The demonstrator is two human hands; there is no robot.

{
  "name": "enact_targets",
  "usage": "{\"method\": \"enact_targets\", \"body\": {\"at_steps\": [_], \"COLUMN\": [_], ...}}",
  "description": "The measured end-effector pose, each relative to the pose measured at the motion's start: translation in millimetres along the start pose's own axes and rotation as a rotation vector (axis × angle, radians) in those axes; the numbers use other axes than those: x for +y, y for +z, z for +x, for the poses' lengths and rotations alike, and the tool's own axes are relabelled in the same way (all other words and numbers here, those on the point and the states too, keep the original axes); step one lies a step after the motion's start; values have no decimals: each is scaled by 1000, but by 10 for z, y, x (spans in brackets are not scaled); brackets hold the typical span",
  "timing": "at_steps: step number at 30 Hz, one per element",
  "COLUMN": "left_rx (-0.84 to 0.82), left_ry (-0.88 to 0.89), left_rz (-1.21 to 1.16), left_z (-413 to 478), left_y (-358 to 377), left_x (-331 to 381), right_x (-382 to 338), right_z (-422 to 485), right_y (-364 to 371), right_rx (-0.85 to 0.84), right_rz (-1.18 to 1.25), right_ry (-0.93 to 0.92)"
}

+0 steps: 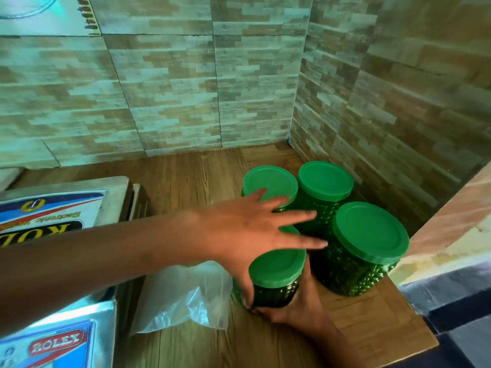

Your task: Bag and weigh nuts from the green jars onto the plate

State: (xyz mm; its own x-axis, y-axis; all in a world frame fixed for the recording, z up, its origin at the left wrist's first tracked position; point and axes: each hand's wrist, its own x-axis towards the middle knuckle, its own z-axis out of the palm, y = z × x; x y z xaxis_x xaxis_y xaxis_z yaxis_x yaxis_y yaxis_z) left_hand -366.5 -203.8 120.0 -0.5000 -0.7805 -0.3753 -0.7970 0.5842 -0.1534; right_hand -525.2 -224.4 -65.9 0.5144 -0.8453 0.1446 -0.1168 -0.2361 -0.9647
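Step, apparently: opening jar (273,293) beneath left hand (247,232), fingers (297,215) spread over lid (279,266). Right hand (300,309) grips its body. Next: clasp lid, twist.

— What's the worktop?
— A wood-grain counter (191,171), set in a corner of stone-pattern tiled wall (172,88).
— And on the left?
— A box printed ROLEX (61,341); a spiral-bound sheet (53,14) hangs above.

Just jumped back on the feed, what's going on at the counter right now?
Both hands are on the nearest green jar: the right hand grips its lower body, the left hand spreads over its lid, thumb down its side. Its lid is on. Three other green jars stand closed in the corner; a clear plastic bag lies on the counter beside it.
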Motion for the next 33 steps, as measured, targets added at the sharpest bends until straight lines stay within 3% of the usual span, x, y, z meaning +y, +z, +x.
{"method": "enact_targets", "body": {"at_steps": [3,6,9,13,15,17,20,26,33], "left_rx": [10,5,60,-127,-96,-15,33,-119,-266], "left_ry": [66,-172,-275,-138,-4,-2,-156,-441,-879], "left_rz": [43,-46,13,-14,10,-37,-197,-538,-486], "left_z": [57,49,39,28,35,71,55,-199,68], "left_y": [95,85,14,-31,-40,-6,-16,-260,262], "left_x": [-44,2,-7,-66,-84,-98,-126,-565,-1441], "right_x": [4,-7,25,43,43,44,51,69,-19], "right_z": [14,29,22,35,37,35,30,44,45], "right_y": [15,15,-4,13,24,17,-2,13,3], "right_rx": [-9,5,-7,-8,-15,-14,-11,-30,-4], "right_rz": [-30,-31,-23,-25,-40,-52,-56,-93,-100], "right_ry": [-24,-46,-58,-79,-93,-93,-82,-103,-98]}}
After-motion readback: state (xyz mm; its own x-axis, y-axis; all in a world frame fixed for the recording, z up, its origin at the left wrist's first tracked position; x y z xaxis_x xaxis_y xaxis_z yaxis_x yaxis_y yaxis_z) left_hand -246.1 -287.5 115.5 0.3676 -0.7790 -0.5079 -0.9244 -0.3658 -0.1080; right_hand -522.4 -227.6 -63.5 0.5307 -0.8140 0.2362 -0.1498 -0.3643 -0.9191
